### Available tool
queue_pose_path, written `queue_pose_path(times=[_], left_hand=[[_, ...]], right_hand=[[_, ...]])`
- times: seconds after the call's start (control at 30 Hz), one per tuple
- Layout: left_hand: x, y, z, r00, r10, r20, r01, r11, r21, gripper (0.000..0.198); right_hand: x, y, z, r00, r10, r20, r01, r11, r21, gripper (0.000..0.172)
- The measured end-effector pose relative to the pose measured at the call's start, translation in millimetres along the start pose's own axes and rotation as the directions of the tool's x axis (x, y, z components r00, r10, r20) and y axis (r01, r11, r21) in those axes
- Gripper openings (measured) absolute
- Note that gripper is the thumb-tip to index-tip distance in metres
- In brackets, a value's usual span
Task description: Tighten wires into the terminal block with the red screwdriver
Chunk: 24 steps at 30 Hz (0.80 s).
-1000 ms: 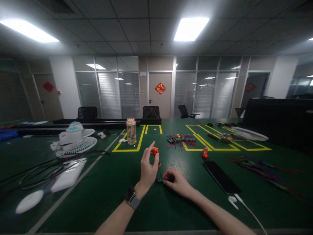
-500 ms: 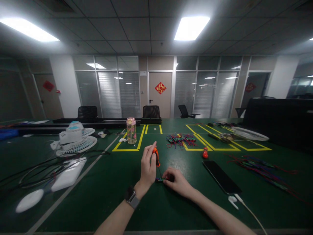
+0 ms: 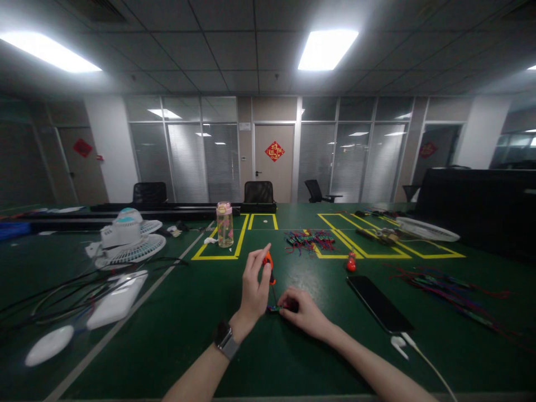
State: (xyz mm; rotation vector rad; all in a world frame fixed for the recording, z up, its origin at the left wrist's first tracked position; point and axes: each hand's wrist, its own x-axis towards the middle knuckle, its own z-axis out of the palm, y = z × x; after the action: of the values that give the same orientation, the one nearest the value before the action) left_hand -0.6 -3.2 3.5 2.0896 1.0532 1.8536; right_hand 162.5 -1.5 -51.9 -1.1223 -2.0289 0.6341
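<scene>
My left hand [image 3: 254, 282], with a watch [image 3: 226, 339] on its wrist, is closed around the handle of an orange-and-black screwdriver [image 3: 269, 268]. The shaft points down to a small green circuit board [image 3: 273, 309] lying on the table. Its tip is too small to make out. My right hand [image 3: 304, 311] rests on the table with thumb and fingers pinching the right end of that board, partly covering it.
Beyond the hands lies a pile of boards with red and blue wires [image 3: 310, 240]. A red gourd-shaped object [image 3: 350, 262], a phone [image 3: 379, 303] and more wired boards [image 3: 452, 293] are on the right. A bottle [image 3: 225, 224] and a white fan [image 3: 129, 240] stand left.
The screwdriver handle has turned slightly in my left hand, whose fingers have shifted a little. My right hand stays on the board.
</scene>
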Motion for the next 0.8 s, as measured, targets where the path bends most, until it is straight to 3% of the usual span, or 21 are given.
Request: queue_pose_path(times=[0.3,0.53,0.8], left_hand=[[0.9,-0.2,3.3,0.999,0.013,-0.052,-0.011,0.999,0.049,0.032],[0.5,-0.8,0.6,1.000,0.023,-0.002,-0.023,1.000,0.005,0.033],[0.7,-2.6,3.0,0.997,0.044,-0.059,-0.041,0.997,0.060,0.028]], right_hand=[[0.1,0.8,-1.2,1.000,-0.003,0.009,0.002,1.000,0.005,0.013],[0.2,0.7,-0.7,1.000,-0.006,0.011,0.005,1.000,0.011,0.014],[0.3,-0.4,-0.7,1.000,0.008,0.005,-0.008,1.000,0.003,0.012]])
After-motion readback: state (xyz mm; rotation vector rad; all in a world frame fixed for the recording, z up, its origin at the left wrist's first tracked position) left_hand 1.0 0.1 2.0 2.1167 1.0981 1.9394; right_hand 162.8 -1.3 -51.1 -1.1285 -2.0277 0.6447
